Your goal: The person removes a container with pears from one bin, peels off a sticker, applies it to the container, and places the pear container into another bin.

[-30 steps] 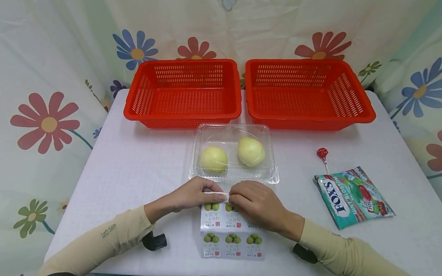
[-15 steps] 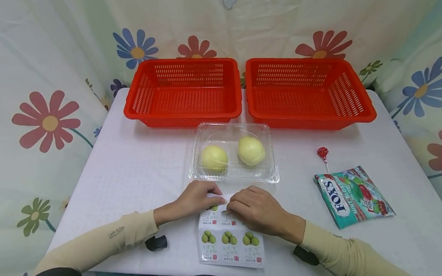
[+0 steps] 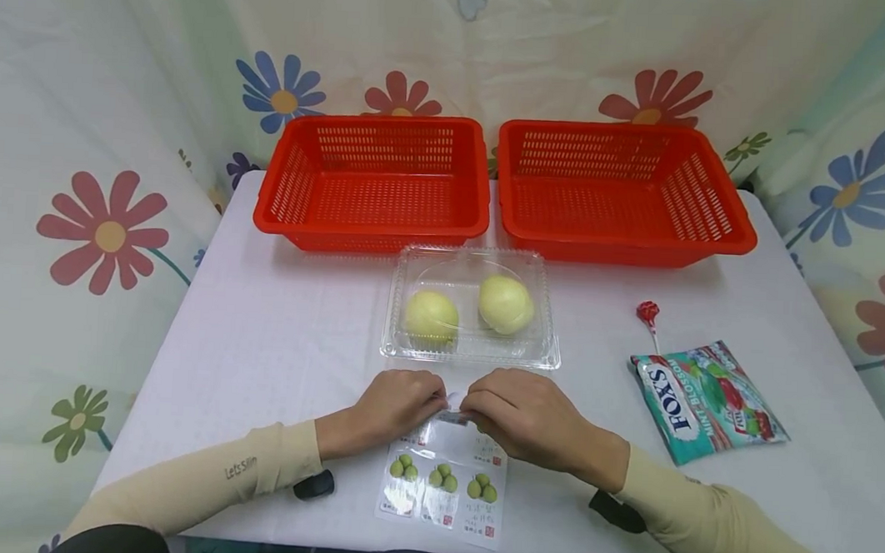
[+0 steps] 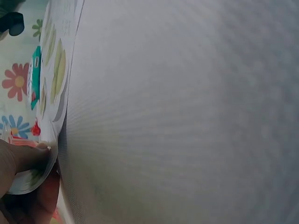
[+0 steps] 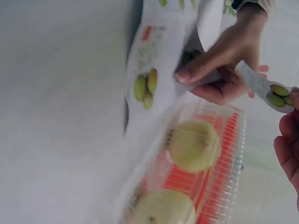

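Two red baskets [image 3: 386,197] stand side by side at the back of a white table [image 3: 273,359], their perforated walls and floors visible in the head view. Before them lies a clear plastic container [image 3: 535,348] with two pale yellow-green fruits [image 3: 506,305] inside. To its right, a teal bag [image 3: 709,403] reads "FOX'S" and "MINT BLOSSOM"; a red-topped lollipop [image 3: 647,312] lies at its upper corner. Nearer the front edge, a label sheet [image 3: 442,502] bears rows of green fruit clusters, handwriting-like characters and small red seals, too small to read. The left hand [image 3: 391,406] and the right hand [image 3: 529,416] meet at the far end of the sheet, fingers curled. Lettering on the left sleeve [image 3: 210,475] begins "Lets".

Left wrist view: the left hand pinches the sheet between thumb and fingers, and the paper curls at the grip; the teal bag and the lollipop appear beyond.

Right wrist view: the right hand, at the frame's edge, pinches a single label [image 5: 275,95] printed with green fruits. Opposite, the left hand grips the sheet, near the clear container and its two fruits; red shows through the plastic.
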`<act>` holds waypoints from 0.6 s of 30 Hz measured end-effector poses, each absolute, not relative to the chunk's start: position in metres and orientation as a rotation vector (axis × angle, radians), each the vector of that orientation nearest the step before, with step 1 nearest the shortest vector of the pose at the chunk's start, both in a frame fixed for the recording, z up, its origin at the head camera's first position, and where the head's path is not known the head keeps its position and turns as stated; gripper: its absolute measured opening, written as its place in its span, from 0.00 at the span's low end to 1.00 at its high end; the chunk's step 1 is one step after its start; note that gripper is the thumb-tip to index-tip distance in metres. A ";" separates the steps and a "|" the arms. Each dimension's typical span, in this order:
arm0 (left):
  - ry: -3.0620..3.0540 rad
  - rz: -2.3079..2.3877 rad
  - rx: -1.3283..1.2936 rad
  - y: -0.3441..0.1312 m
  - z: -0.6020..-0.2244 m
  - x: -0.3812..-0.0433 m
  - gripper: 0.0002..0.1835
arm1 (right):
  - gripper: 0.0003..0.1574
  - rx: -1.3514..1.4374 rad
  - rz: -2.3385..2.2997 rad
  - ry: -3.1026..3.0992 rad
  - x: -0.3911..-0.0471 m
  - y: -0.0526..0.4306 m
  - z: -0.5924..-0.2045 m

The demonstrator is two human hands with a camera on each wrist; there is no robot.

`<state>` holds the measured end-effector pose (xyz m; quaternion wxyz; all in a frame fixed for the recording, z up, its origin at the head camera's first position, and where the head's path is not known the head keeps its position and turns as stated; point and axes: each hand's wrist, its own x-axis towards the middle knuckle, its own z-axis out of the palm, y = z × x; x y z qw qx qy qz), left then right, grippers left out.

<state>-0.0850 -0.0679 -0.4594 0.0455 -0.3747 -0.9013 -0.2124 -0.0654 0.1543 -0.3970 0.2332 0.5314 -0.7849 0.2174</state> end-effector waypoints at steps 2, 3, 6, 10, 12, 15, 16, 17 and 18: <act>-2.722 -0.608 -1.156 -0.069 -0.460 -0.085 0.04 | 0.06 1.452 0.624 -2.164 -0.070 0.157 -0.391; -2.716 -0.596 -1.154 -0.070 -0.460 -0.085 0.04 | 0.05 1.449 0.631 -2.179 -0.073 0.159 -0.388; -2.738 -0.585 -1.134 -0.073 -0.462 -0.086 0.08 | 0.07 1.427 0.673 -2.218 -0.084 0.164 -0.379; -2.812 -0.613 -1.073 -0.081 -0.463 -0.085 0.16 | 0.08 1.402 0.738 -2.240 -0.101 0.170 -0.366; -2.853 -0.641 -1.021 -0.089 -0.462 -0.083 0.19 | 0.08 1.402 0.745 -2.250 -0.107 0.173 -0.361; -2.928 -0.685 -0.933 -0.107 -0.460 -0.084 0.22 | 0.12 1.402 0.759 -2.300 -0.117 0.175 -0.352; -2.967 -0.721 -0.909 -0.113 -0.458 -0.087 0.23 | 0.14 1.400 0.781 -2.330 -0.121 0.176 -0.349; -3.013 -0.761 -0.882 -0.120 -0.455 -0.090 0.24 | 0.15 1.386 0.796 -2.372 -0.125 0.178 -0.346; -3.062 -0.811 -0.866 -0.127 -0.452 -0.095 0.24 | 0.15 1.371 0.818 -2.415 -0.130 0.179 -0.343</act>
